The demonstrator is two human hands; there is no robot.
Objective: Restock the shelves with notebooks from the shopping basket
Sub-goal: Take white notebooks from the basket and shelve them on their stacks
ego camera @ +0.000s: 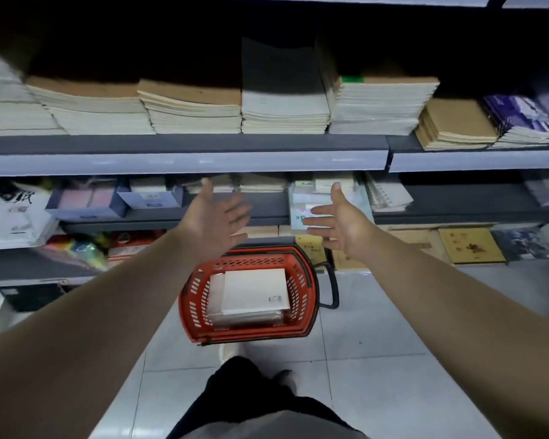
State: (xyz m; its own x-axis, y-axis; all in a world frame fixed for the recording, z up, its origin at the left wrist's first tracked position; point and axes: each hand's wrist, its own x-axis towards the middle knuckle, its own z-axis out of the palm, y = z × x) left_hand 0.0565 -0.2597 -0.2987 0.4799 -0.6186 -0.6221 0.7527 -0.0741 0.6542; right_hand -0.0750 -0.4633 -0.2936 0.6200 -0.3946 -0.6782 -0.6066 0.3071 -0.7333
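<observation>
A red shopping basket (301, 293) stands on the tiled floor below my hands. Inside it lies a stack of pale notebooks (254, 291). My left hand (217, 218) and my right hand (339, 221) are both stretched forward above the basket, palms facing each other, fingers spread, holding nothing. They hover in front of the lower shelf edge. On the upper shelf (184, 145) lie stacks of brown-covered and white notebooks (191, 106), one stack with a dark cover (282, 90).
Lower shelves (267, 213) carry boxes, spiral pads and yellow-brown books (469, 245). Purple notebooks (526, 118) sit at the upper right. The basket's black handle (332, 286) sticks out to the right. My legs and a shoe (227, 351) are just behind the basket.
</observation>
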